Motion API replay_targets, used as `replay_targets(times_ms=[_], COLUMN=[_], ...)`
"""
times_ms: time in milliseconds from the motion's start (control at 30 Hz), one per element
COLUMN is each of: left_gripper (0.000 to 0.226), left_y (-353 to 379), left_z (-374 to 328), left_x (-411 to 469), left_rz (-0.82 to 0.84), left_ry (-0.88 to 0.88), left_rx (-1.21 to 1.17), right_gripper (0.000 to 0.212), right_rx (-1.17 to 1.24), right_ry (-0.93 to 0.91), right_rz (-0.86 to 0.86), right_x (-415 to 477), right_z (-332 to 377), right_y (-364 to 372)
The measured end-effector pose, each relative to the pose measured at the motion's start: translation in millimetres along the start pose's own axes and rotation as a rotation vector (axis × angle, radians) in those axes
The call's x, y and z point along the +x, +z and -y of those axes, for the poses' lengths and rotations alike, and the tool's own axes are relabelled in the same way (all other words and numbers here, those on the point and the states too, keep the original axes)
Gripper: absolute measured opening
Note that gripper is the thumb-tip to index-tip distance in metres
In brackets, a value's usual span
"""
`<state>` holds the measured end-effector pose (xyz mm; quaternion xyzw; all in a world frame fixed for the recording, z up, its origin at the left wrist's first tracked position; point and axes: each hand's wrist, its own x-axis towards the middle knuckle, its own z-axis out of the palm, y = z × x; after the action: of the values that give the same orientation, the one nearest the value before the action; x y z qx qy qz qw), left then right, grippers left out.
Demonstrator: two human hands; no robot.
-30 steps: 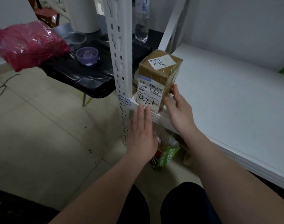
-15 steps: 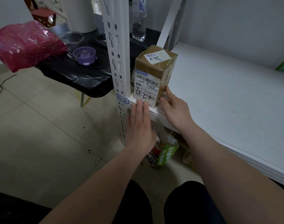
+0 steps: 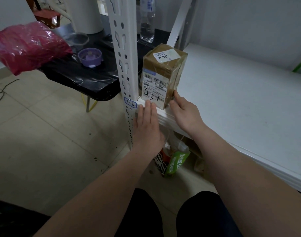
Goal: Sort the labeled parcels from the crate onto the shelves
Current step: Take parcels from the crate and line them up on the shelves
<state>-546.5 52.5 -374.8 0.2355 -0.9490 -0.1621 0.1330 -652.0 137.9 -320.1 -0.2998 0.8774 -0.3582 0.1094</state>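
Note:
A small brown taped parcel (image 3: pixel 163 72) stands upright at the left front corner of the white shelf (image 3: pixel 232 103), its label marked "4-3-1" facing me. My left hand (image 3: pixel 147 127) lies flat with fingers straight, its fingertips at the shelf's front edge just below the parcel's label. My right hand (image 3: pixel 184 112) is beside the parcel's lower right edge, fingertips touching it, fingers apart and not wrapped around it. A tag reading "4-3" (image 3: pixel 130 103) is stuck on the white slotted upright (image 3: pixel 122 57) to the left of the parcel.
A black table (image 3: pixel 81 77) to the left carries a red plastic bag (image 3: pixel 26 47), a purple lid (image 3: pixel 90 57) and a clear bottle (image 3: pixel 147 23). Green and orange packages (image 3: pixel 175 161) lie on the floor under the shelf. Tiled floor spreads to the left.
The parcel has slid left toward the upright and stands squarer on the shelf corner. My right hand has dropped from the parcel's side to its lower right edge; my left hand stays at the front.

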Motion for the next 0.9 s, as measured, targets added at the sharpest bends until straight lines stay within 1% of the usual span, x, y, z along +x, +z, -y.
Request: replay_targets(times_ms=[233,400,567,733,900], left_gripper=[0.088,0.085,0.087,0.089,0.088], left_y=[1.5,2.1,3.0,2.5,2.9], left_z=[4.4,6.0,6.3,6.7,7.0], left_x=[3.3,2.9,3.2,2.6,2.7], left_rz=[-0.006,-0.031,-0.04,-0.034,-0.02], left_ry=[0.022,0.036,0.035,0.038,0.046], left_rx=[0.051,0.087,0.095,0.095,0.093], right_gripper=[0.05,0.05,0.047,0.051,0.05], right_rx=[0.067,0.0,-0.046,-0.078,-0.094], right_ry=[0.063,0.051,0.034,0.043,0.026], right_rz=[0.032,0.066,0.07,0.09,0.096], right_x=[5.0,6.9,8.0,10.2,12.3], right_z=[1.4,3.8,4.9,5.3,5.7], right_y=[-4.6,-4.8,-4.4,-4.9,-4.1])
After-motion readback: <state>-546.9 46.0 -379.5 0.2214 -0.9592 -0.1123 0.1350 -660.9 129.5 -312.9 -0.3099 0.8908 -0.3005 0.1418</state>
